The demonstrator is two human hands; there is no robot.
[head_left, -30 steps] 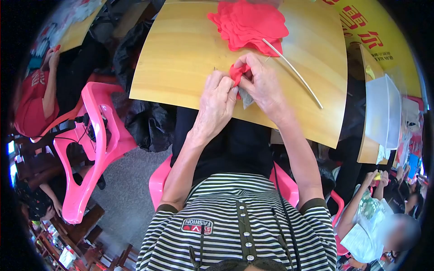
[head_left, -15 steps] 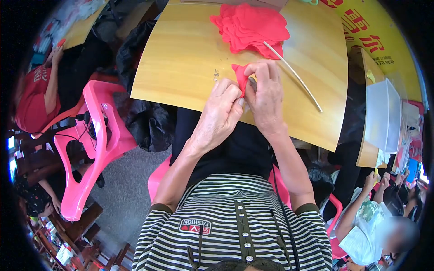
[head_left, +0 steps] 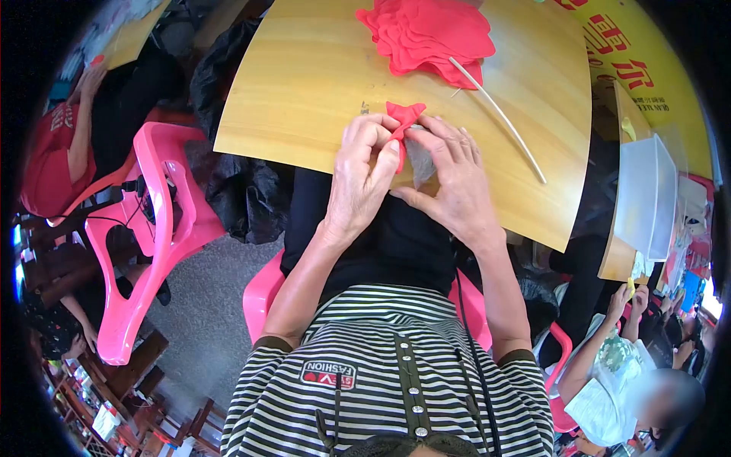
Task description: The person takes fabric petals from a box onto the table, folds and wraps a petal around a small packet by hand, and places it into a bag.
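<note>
A small twisted piece of red fabric (head_left: 405, 116) is pinched between the thumb and fingers of my left hand (head_left: 364, 177), near the table's front edge. My right hand (head_left: 451, 177) is beside it with thumb and fingers apart, its index fingertip near the red piece. Between the hands lies a greyish translucent piece (head_left: 421, 165), its details unclear. Farther up the wooden table (head_left: 297, 84) is a stack of red petal-shaped pieces (head_left: 434, 38). A thin pale stick (head_left: 502, 118) slants from the stack toward the right.
A pink chair (head_left: 164, 221) stands at the left, beside black plastic bags (head_left: 247, 202). On a side table at the right is a translucent bin (head_left: 646, 198). One person (head_left: 61, 164) sits at the far left, another (head_left: 609, 396) at the lower right.
My right hand has let go of the red piece and moved slightly right and down, its fingers spreading. The red piece is more twisted. The view has shifted slightly.
</note>
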